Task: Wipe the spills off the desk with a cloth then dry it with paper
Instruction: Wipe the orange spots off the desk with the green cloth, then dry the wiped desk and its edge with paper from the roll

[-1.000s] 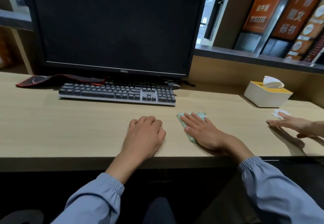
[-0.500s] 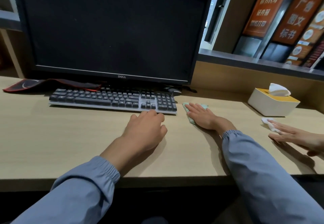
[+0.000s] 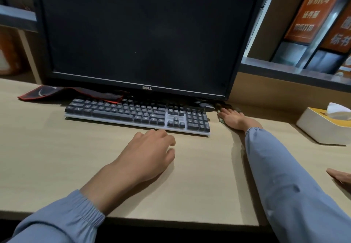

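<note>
My right hand (image 3: 234, 118) lies flat on a pale green cloth (image 3: 220, 118), pressing it to the wooden desk (image 3: 57, 157) far back, just right of the keyboard and under the monitor's corner. Only a thin edge of the cloth shows beside my fingers. My left hand (image 3: 146, 155) rests palm down on the desk in front of the keyboard, fingers loosely curled, holding nothing. A white and yellow tissue box (image 3: 322, 126) with a tissue sticking up stands at the right.
A dark Dell monitor (image 3: 144, 33) and a grey keyboard (image 3: 136, 115) fill the back of the desk. A black and red mouse pad (image 3: 57, 93) lies at the back left. Another person's hand (image 3: 341, 180) rests on the desk at the right edge.
My right hand has pushed the cloth away from me, from the desk's front to the back beside the keyboard. The view has leaned forward. The other person's hand has shifted toward the right edge.
</note>
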Demonstrator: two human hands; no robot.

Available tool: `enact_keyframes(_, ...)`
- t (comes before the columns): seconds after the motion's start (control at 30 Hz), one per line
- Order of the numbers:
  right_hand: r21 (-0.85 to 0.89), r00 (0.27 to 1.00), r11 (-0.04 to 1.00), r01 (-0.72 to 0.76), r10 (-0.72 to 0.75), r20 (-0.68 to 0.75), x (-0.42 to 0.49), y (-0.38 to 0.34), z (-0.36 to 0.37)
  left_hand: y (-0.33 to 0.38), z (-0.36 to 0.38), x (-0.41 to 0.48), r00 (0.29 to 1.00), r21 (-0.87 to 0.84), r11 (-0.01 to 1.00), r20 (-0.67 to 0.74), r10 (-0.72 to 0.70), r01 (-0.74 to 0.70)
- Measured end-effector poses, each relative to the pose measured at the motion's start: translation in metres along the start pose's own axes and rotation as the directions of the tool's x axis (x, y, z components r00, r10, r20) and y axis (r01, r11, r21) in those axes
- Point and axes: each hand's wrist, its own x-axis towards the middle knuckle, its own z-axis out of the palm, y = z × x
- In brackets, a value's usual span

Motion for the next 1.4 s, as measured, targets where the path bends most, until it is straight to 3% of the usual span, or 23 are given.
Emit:
enact_keyframes(0.07, 0.047, 1.0, 0.999, 0.006, -0.005, -0.023, -0.009, -0.007, -0.004, -0.003, -0.006, -0.006, 1.0, -0.003, 1.0, -0.001, -0.004, 0.004)
enact_keyframes(0.27, 0.343, 0.939, 0.927, 0.149, -0.024, -0.343, -0.071, -0.048, -0.007, -0.013, -0.022, -0.031, 0.998, -0.027, 0.999, -0.058, -0.022, 0.02)
enact_keyframes(0.53, 0.394, 0.759, 0.782, 0.482, -0.149, -0.634, -0.161, -0.138, -0.004, -0.054, -0.047, -0.088, 0.981, -0.098, 0.984, -0.107, -0.161, 0.151)
enact_keyframes(0.83, 0.5, 0.73, 0.546, 0.672, -0.376, -0.571, -0.213, -0.321, -0.006, -0.136, -0.081, -0.175, 0.886, -0.198, 0.912, -0.237, -0.399, 0.358)
enact_keyframes(1.07, 0.518, 0.686, 0.452, 0.726, -0.53, -0.5, -0.224, -0.45, -0.009, -0.209, -0.105, -0.241, 0.727, -0.297, 0.803, -0.343, -0.595, 0.517)
enact_keyframes(1.23, 0.511, 0.617, 0.376, 0.773, -0.63, -0.471, -0.234, -0.525, -0.008, -0.267, -0.122, -0.273, 0.53, -0.465, 0.678, -0.424, -0.735, 0.569)
enact_keyframes(1.4, 0.537, 0.611, 0.366, 0.76, -0.683, -0.4, -0.232, -0.581, -0.01, -0.312, -0.13, -0.276, 0.37, -0.643, 0.556, -0.416, -0.831, 0.526)
